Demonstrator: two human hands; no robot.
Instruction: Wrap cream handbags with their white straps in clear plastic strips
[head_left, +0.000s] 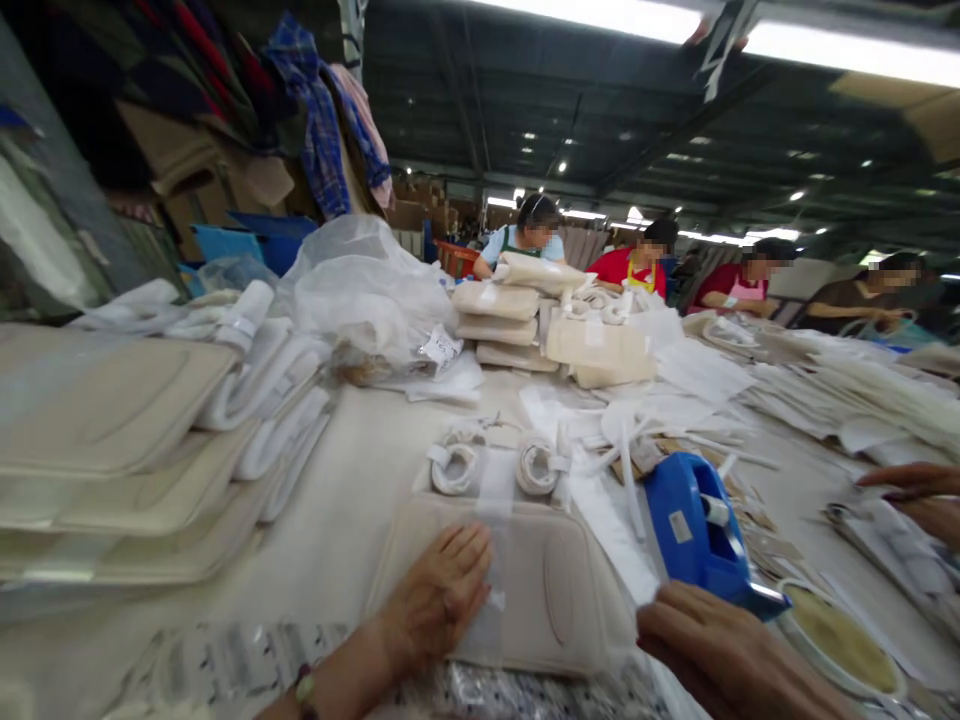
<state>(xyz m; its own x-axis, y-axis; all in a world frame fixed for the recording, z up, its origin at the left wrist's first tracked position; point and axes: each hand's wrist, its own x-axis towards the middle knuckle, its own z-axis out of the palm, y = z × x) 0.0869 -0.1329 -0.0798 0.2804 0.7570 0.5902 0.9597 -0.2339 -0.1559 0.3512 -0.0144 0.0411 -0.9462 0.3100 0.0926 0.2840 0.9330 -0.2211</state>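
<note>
Padded beige piece (pixel 536 600): located at the centre front of the worktop (pixel 360 470), lying flat. Two coiled straps (pixel 454 468) sit side by side along its far edge, and a clear strip (pixel 495 540) runs down over its face near the middle.

Left hand (pixel 442 595): palm down on the left part of the piece, fingers extended, close together and laid flat on the surface, their tips at the clear strip.

Right hand (pixel 712 640): near the right edge of the piece, fingers curled, just in front of a blue tape dispenser (pixel 694 520). The view is blurred here; whether these fingers are clamped on anything cannot be told.

Surroundings: a stack of similar padded pieces (pixel 112 400) stands at left, with a clear plastic bag (pixel 360 290) beyond it. A further stack (pixel 495 300) stands at the back. At the right edge, a co-worker's hand (pixel 919 490) is over pale material (pixel 900 555).
</note>
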